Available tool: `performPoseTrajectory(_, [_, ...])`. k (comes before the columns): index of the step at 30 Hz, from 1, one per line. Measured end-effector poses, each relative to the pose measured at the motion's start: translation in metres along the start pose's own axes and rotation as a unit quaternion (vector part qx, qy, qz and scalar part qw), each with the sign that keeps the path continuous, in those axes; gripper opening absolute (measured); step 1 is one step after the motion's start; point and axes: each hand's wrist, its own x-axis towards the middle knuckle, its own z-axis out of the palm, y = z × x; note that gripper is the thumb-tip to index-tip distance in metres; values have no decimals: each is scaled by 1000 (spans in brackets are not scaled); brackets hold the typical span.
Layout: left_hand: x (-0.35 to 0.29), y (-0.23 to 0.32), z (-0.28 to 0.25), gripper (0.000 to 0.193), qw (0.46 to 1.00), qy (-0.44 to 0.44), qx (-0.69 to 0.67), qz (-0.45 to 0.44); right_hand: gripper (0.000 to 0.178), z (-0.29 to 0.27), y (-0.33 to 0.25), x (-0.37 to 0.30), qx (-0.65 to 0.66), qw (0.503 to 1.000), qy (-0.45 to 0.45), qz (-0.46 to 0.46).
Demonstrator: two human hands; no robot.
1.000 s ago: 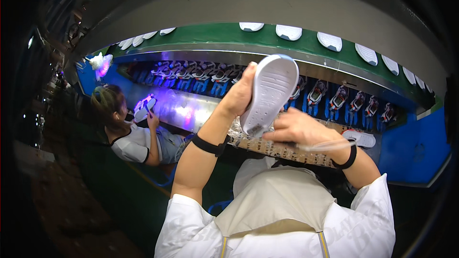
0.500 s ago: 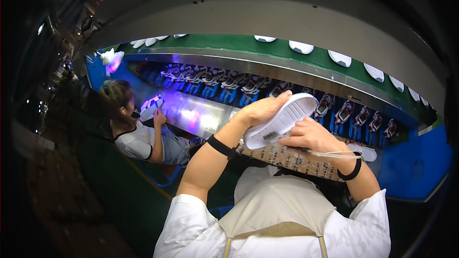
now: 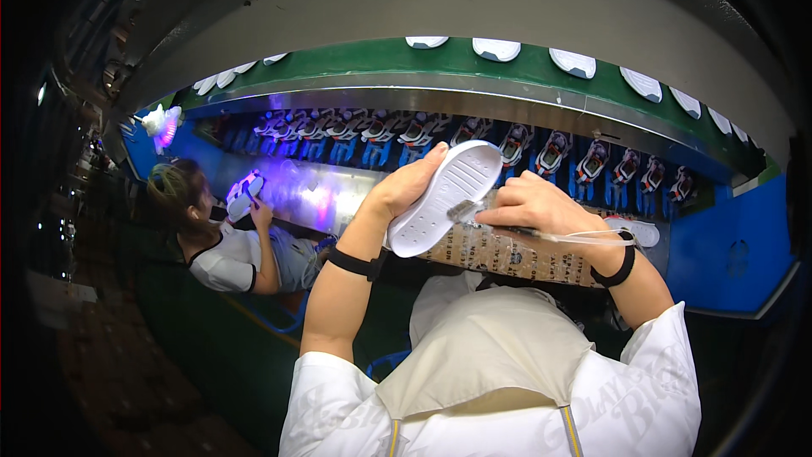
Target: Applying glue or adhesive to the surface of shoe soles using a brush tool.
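Sole [image 3: 441, 196] in left hand's [image 3: 408, 186] grasp, left edge along the fingers, beneath a brush [image 3: 462, 211] in right hand's [image 3: 541, 206] curled fingers.

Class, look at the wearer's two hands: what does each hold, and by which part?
The left hand holds a white, grooved shoe sole by its left long edge; the right hand holds a dark-handled, grey-headed brush-like tool by its handle.

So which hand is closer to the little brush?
Right. The right hand holds the brush; the left hand is off to its left, holding the white sole.
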Motion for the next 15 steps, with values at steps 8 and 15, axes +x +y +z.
performPoseTrajectory(8, [5,-103,-50,79,917,35,-341,202,36,27,11,-14,136,989,47,-20])
performPoseTrajectory(15, [-9,-262,-82,106,887,-52,-437,-139,20,76,24,-56,366,838,194,355])
